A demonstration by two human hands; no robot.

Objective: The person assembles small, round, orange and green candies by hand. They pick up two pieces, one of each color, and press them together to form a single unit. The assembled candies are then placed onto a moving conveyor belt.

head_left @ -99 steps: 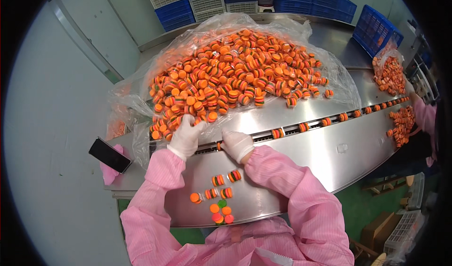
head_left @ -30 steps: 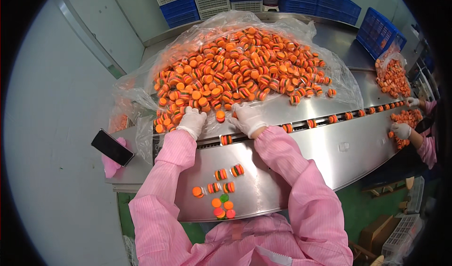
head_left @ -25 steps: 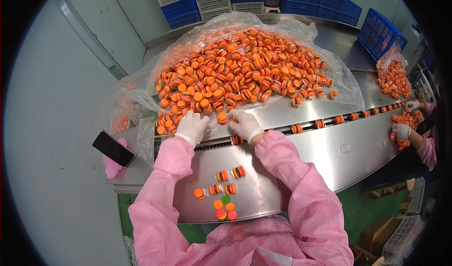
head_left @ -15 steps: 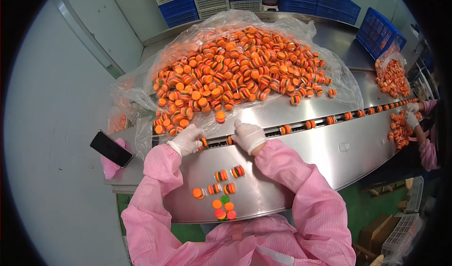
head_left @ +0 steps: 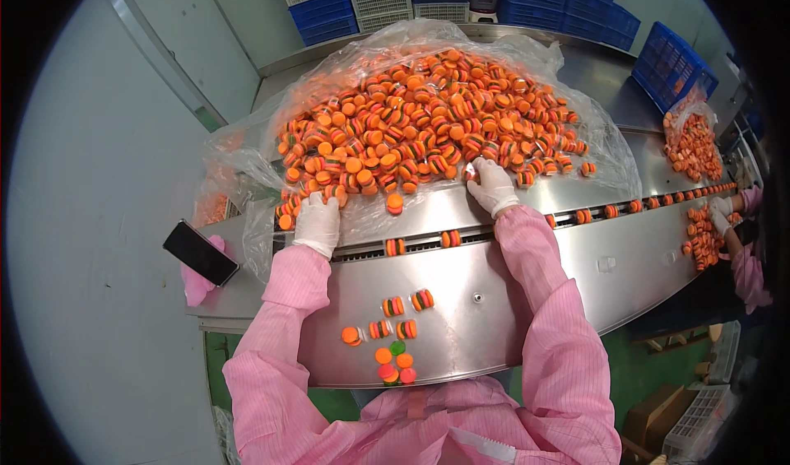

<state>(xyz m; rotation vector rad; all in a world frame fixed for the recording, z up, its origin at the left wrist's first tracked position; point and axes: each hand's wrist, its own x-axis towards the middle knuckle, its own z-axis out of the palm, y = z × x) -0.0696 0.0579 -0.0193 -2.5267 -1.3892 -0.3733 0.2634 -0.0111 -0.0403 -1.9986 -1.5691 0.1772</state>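
Observation:
My left hand [head_left: 318,225], in a white glove, reaches over the channel to the near left edge of a pile of burger-shaped gummy candies [head_left: 411,127]. Its fingers stretch out against the candies there. My right hand [head_left: 494,187], also gloved, is at the pile's near edge, its thumb and fingers closed on a clear-wrapped burger gummy [head_left: 471,171] that is partly hidden. Between the hands, one burger gummy [head_left: 395,247] and another [head_left: 450,239] sit in the conveyor channel [head_left: 354,254]. A single gummy [head_left: 395,204] lies just off the pile.
Several gummies and loose coloured discs [head_left: 383,355] lie on the steel table [head_left: 477,333] near me. A phone [head_left: 200,253] rests on pink cloth at left. Clear plastic sheeting [head_left: 605,156] surrounds the pile. Another person's gloved hands [head_left: 721,214] work at the far right, near a blue crate [head_left: 671,66].
Both hands have left the channel for the pile's edge, the right moving farther right and away from me. Two gummies now stand in the channel between them. The view shifted slightly.

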